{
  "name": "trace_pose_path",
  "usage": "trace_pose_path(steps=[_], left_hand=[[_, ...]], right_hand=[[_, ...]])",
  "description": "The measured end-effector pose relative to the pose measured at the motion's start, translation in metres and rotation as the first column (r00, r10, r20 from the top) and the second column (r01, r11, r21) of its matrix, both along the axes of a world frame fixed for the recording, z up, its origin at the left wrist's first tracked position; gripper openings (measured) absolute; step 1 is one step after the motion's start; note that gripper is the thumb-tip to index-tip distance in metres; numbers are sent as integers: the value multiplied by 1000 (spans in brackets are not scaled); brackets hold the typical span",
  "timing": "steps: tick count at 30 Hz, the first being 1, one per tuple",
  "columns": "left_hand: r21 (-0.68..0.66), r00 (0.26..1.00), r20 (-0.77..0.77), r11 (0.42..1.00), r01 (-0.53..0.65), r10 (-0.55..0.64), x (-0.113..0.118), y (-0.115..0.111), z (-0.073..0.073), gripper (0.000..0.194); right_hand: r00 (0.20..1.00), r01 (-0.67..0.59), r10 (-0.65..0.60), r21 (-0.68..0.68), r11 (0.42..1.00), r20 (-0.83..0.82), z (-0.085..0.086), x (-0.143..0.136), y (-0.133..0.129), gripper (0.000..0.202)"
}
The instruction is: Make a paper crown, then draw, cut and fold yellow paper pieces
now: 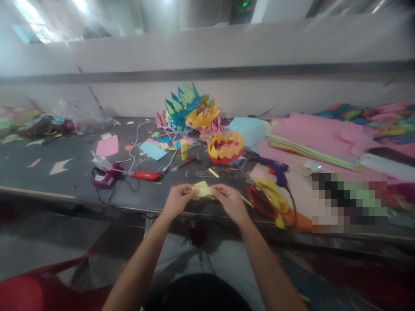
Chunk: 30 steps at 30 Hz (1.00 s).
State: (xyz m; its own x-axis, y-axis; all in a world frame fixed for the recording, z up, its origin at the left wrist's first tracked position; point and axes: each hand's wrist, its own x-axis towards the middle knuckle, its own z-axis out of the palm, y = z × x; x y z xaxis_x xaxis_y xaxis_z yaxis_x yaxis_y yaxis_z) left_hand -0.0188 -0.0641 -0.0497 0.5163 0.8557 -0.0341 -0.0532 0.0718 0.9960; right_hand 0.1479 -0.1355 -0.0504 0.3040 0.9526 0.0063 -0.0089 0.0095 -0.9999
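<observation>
- Dark worktop [39, 177]: strewn with paper scraps.
- Left hand [177, 201], right hand [229, 201]: fingers pinched shut on yellow paper piece [202, 190].
- Beyond fingers: yellow-red paper crown [226, 148].

hands 2 [177, 201] [231, 202] | yellow paper piece 1 [201, 190] | glue stick 1 [183, 150] | scissors 2 [261, 201] [275, 196] | glue gun 1 [275, 168]

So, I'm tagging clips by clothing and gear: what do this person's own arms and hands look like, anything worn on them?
Both forearms are bare up to the picture's lower edge, with no sleeves in view. The left hand and right hand wear no gloves. No watch, bracelet or ring shows, though the picture is too blurred to rule out small items.
</observation>
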Motion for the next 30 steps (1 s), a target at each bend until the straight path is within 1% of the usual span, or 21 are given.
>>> trace_pose_path(steps=[7,14,18,20,25,30], left_hand=[[8,1000,-16,1000,8,-8,-1,2,-6,37],[-4,998,-31,998,59,-59,-4,4,-4,38],[-21,995,-49,996,86,-87,-5,3,-4,41],[-14,996,-57,997,72,-72,-4,2,-3,40],[36,998,-61,999,-9,11,-2,-2,-2,29],[71,998,-50,997,-42,45,0,-4,-2,27]], right_hand=[[1000,-4,4,-5,1000,-6,1,-1,1,34],[1000,-2,2,-3,1000,0,3,0,-1,34],[1000,0,0,3,1000,5,2,0,-1,34],[1000,-4,4,8,1000,9,1,0,-1,34],[999,-19,18,25,1000,34,2,-1,1,33],[994,-80,78,26,996,75,3,-4,1,32]])
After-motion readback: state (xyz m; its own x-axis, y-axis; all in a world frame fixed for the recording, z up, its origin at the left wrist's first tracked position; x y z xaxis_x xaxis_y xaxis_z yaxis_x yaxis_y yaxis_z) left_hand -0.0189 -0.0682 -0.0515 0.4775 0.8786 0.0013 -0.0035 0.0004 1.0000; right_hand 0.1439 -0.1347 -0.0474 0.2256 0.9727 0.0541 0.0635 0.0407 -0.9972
